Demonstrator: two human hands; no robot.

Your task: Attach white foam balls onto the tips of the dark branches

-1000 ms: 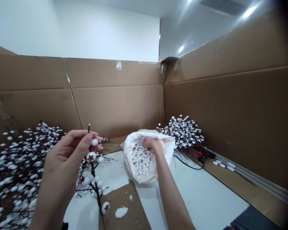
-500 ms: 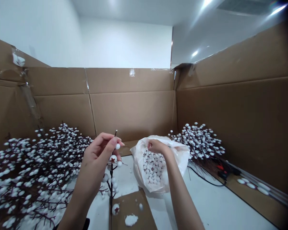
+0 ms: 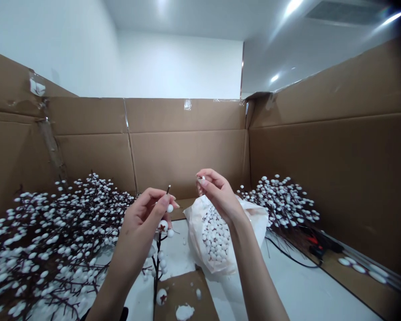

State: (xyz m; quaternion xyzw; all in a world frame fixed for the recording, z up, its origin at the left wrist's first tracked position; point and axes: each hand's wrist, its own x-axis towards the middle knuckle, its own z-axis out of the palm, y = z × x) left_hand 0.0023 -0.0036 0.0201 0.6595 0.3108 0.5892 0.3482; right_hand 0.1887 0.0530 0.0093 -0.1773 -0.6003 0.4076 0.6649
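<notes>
Between thumb and fingers, my left hand (image 3: 143,218) pinches a dark artificial berry branch (image 3: 157,263) near its top. The branch stands upright, with white berries along it, some marked by a reddish-brown star. A bare twig tip with a white end pokes up above the thumb. My right hand (image 3: 217,191) is closed in a pinch around a small white berry (image 3: 202,178), just above and behind a plastic bag (image 3: 194,223). Loose white berries (image 3: 216,236) fill the bag's open mouth. The two hands are apart.
Finished-looking berry branches (image 3: 63,236) are heaped at the left, and another bunch (image 3: 280,200) lies behind the bag at right. A cardboard piece (image 3: 183,290) holds a white blob (image 3: 185,311). A black cable (image 3: 290,256) crosses the right side. Tall cardboard walls (image 3: 187,156) surround the table.
My right hand has come up out of the bag's mouth with a white berry in its fingers. My left hand keeps its hold on the branch. The whole view has shifted slightly.
</notes>
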